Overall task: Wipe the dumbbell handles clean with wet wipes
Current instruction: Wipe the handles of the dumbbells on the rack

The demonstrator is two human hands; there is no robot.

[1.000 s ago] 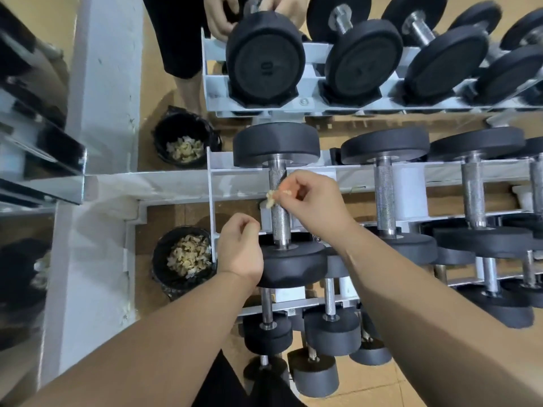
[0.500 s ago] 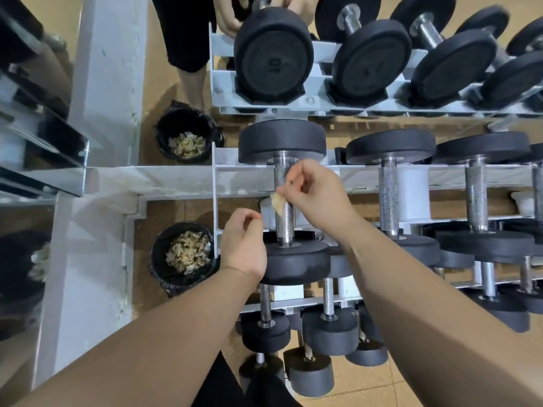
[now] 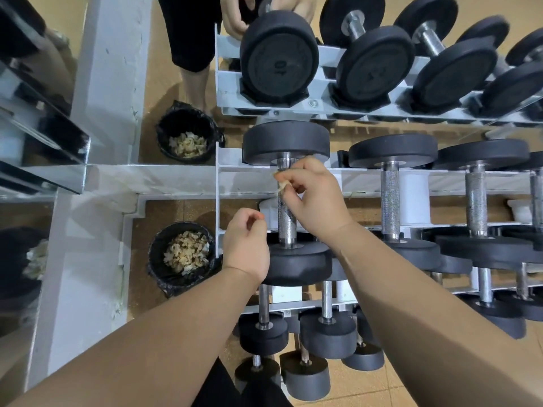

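**Wipe (image 3: 281, 185) pinched to handle (image 3: 286, 224) of end dumbbell (image 3: 296, 262)**

Thumb and fingertips of the right hand (image 3: 316, 198) are closed on the small crumpled wipe, which is pressed to the far part of the knurled handle, just under the far head. The remaining fingers are curled in. So small a wad is probably held by the tips so that pressure can be worked into the knurling.

The dumbbell is left in its place at the left end of the top tier of the rack (image 3: 218, 183), laid across the rails. The handle is thus bared between them and no lifting is needed.

The left hand (image 3: 246, 248) is held just beside the near head, fingers loosely curled, thumb near forefinger. Nothing is seen in it, and whether the head is touched cannot be told. It is judged to be kept there against rolling.

A bin (image 3: 158, 259) with a black liner, filled with used wipes, is set on the floor just left of the rack, handy for discards.

In the mirror (image 3: 367, 130) behind the rack, a 10 is read in reverse on the reflected head face. Marks on the next face are too faint to read, and no brand is made out
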